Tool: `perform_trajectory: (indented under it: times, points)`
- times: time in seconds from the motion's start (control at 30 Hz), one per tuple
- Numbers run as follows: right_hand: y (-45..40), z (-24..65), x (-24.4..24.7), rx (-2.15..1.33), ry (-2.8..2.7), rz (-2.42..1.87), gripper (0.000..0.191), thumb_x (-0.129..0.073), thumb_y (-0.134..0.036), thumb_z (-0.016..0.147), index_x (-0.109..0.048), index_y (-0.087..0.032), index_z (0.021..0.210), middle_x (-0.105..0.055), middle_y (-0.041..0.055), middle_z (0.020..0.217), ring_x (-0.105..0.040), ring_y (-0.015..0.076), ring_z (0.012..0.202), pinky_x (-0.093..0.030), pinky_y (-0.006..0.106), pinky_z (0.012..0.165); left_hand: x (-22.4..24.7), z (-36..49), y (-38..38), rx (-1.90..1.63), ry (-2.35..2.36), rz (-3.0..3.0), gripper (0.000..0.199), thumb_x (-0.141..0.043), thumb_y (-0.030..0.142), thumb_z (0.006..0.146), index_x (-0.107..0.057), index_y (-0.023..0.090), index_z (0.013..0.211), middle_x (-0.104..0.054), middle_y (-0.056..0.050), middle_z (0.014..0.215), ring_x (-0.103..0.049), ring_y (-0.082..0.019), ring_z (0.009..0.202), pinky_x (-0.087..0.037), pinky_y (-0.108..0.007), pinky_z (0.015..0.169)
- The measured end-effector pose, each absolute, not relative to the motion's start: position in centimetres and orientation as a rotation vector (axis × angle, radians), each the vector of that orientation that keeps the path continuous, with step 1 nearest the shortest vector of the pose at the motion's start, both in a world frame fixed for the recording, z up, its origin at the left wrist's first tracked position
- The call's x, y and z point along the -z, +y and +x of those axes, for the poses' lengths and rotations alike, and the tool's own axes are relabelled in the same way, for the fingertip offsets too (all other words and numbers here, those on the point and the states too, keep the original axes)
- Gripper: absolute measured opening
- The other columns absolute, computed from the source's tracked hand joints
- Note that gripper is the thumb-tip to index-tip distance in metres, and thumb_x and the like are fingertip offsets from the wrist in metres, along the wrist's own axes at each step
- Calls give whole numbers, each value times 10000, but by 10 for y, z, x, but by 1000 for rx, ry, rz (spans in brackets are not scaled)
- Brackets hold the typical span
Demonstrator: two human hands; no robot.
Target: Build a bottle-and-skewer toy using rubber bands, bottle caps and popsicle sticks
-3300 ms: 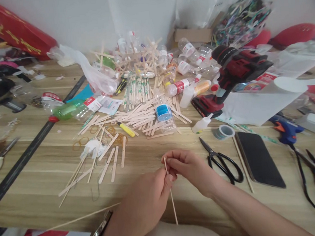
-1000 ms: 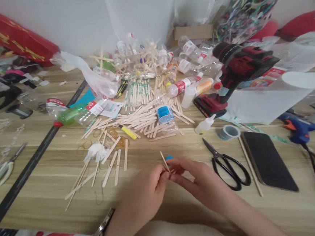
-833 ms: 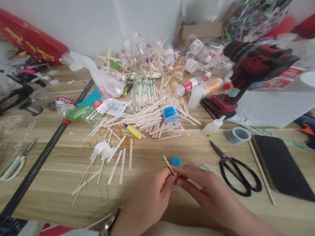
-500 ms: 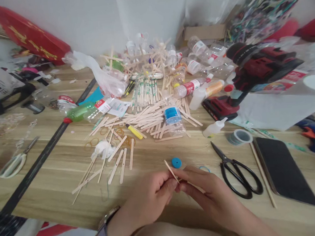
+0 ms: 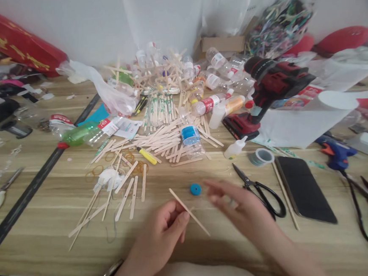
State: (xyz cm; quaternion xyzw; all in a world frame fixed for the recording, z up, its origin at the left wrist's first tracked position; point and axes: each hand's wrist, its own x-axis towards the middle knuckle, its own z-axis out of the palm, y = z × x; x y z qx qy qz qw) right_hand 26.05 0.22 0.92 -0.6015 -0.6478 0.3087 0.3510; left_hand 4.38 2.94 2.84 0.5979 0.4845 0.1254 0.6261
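Observation:
A thin wooden stick (image 5: 195, 218) is pinched between the thumb and fingers of my left hand (image 5: 168, 226), near the table's front edge. My right hand (image 5: 240, 203) is raised to the right of it, blurred by motion, with its fingers apart and nothing visible in them. Just left of its fingertips lies a round blue cap (image 5: 195, 189) with a small hole. Black-handled scissors (image 5: 261, 191) lie partly behind my right hand. Left of my hands, several flat craft sticks (image 5: 134, 197) are spread on the wooden table (image 5: 45, 234).
Farther back are a pile of craft sticks (image 5: 161, 139), a yellow cutter (image 5: 147, 155), plastic bottles (image 5: 211, 104) and a red drill (image 5: 263, 93). A phone (image 5: 305, 188), a tape roll (image 5: 261, 157) and a blue glue gun (image 5: 334, 151) are at the right.
My right hand has come away from my left hand and the stick, and its fingers have spread. The stick stays in my left hand. The whole view has shifted to the right.

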Motion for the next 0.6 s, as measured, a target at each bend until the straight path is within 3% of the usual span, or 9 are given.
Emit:
perform_trajectory:
  times: [0.1, 0.27, 0.5, 0.6]
  points:
    - [17, 294, -2, -429, -1445, -1881, 379, -547, -446, 885, -688, -168, 1099, -713, 84, 845, -654, 227, 702, -521, 345, 639, -29, 39, 30, -288, 1124, 1361, 325, -450, 478, 915, -527, 197, 773, -475, 58, 574, -412, -129, 558, -308, -261, 566]
    - [50, 331, 12, -210, -1381, -2089, 459, -633, -397, 757, -616, -135, 1133, -662, 158, 1099, -658, 239, 734, -512, 391, 724, -27, 36, 30, -282, 1073, 1236, 331, -495, 515, 879, -541, 195, 810, -465, 72, 542, -352, -117, 519, -276, -259, 540]
    - [74, 334, 22, -274, -1359, -2116, 227, -643, -386, 693, -541, -226, 816, -661, 65, 713, -633, 271, 645, -471, 386, 638, -26, 26, 21, -311, 1062, 1127, 345, -523, 539, 873, -532, 197, 826, -474, 80, 538, -304, -90, 483, -226, -239, 490]
    - [67, 326, 14, -267, -1382, -2061, 270, -656, -420, 671, -498, -245, 804, -662, 88, 782, -639, 309, 760, -475, 415, 690, -24, 21, 19, -315, 1092, 1084, 362, -542, 557, 848, -527, 196, 831, -482, 80, 532, -301, -81, 462, -222, -228, 464]
